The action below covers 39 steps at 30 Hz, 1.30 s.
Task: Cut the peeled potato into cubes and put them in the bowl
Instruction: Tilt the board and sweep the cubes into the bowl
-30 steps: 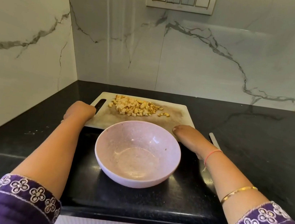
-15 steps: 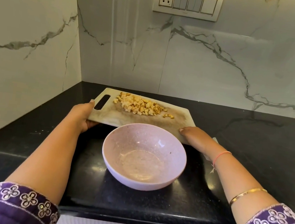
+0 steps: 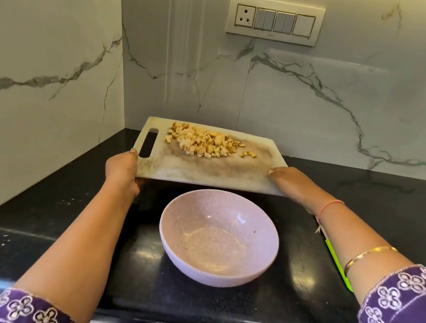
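Pink bowl: sat on the black desk, just before the board's near edge.
Potato cubes: lay piled on the lifted cutting board, far half.
Left hand: gripped the handle end.
Right hand: gripped the opposite end.

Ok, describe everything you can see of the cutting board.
The off-white rectangular plastic-looking cutting board is stained brown, with a slot handle at its left end. It is held above the black counter, behind the pink speckled bowl. The left hand grips its near left corner, the right hand its near right corner. Pale yellow potato cubes lie on its far half.
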Each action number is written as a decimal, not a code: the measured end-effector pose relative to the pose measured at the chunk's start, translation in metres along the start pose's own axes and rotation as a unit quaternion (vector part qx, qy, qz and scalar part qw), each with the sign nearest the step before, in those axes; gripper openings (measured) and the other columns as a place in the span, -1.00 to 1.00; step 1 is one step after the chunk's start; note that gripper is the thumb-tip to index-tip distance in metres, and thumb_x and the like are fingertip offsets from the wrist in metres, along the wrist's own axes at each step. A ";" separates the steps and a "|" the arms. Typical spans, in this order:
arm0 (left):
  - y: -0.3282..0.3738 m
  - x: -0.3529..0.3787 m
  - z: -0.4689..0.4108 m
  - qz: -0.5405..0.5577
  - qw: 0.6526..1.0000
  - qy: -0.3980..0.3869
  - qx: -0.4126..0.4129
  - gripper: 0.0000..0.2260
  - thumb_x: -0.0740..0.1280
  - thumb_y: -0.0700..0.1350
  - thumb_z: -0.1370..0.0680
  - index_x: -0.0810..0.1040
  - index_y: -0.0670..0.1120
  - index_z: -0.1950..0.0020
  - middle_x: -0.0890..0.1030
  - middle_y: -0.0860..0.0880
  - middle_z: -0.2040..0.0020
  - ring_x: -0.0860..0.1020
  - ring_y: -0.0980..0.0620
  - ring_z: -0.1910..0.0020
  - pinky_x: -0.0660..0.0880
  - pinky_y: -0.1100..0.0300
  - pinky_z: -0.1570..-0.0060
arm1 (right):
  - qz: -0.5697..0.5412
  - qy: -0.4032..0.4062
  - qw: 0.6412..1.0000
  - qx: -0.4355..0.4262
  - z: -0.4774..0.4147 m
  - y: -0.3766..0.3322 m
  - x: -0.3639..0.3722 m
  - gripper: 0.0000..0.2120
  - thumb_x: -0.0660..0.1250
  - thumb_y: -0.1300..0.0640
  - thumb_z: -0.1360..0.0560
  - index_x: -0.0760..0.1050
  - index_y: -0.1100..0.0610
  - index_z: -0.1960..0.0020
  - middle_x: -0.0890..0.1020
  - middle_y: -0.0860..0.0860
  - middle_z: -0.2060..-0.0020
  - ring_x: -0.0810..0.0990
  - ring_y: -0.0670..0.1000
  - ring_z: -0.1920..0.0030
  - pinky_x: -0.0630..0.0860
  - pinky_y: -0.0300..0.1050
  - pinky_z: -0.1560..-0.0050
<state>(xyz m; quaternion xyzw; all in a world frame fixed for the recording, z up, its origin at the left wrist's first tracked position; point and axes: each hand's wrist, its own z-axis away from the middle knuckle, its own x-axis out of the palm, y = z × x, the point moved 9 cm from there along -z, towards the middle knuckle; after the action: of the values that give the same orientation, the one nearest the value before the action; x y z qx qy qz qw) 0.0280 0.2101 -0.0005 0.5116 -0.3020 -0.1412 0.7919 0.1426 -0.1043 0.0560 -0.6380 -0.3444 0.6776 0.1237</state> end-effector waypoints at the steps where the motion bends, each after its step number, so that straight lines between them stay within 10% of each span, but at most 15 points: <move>1: 0.004 0.000 0.001 0.012 1.000 0.000 0.006 -0.82 0.26 -0.09 -0.61 0.47 -0.11 -0.19 0.54 -0.05 0.12 0.58 0.03 0.18 0.55 0.16 0.29 | 0.002 0.007 1.000 -0.009 -0.001 -0.007 -0.004 -0.62 0.07 0.06 -0.64 0.49 0.28 -0.25 0.50 0.19 -0.25 0.44 0.17 -0.25 0.32 -0.05 -0.23; 22: 0.016 -0.015 0.049 0.058 0.998 -0.022 0.021 -0.79 0.28 -0.11 -0.60 0.48 -0.12 -0.22 0.56 -0.08 0.06 0.61 0.03 0.15 0.55 0.17 0.30 | 0.074 -0.010 0.996 -0.047 -0.019 -0.046 -0.006 -0.33 -0.06 -0.26 -0.59 -0.08 0.07 -0.56 0.00 0.08 -0.54 0.00 0.11 -0.52 -0.04 0.08 -0.49; 39: 0.028 -0.032 0.076 0.056 0.996 -0.011 0.063 -0.83 0.27 -0.10 -0.60 0.51 -0.09 -0.17 0.56 -0.10 0.01 0.60 -0.04 0.03 0.59 0.06 0.09 | -0.065 0.023 0.987 -0.143 -0.002 -0.098 0.007 -0.45 0.19 -0.21 -0.53 0.31 0.04 -0.43 0.32 0.10 -0.39 0.32 0.11 -0.38 0.23 -0.08 -0.34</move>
<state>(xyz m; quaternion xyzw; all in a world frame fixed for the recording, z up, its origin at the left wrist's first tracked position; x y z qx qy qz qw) -0.0466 0.1846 0.0364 0.5411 -0.3471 -0.0829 0.7614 0.1165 -0.0278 0.1123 -0.6407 -0.4752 0.5973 0.0830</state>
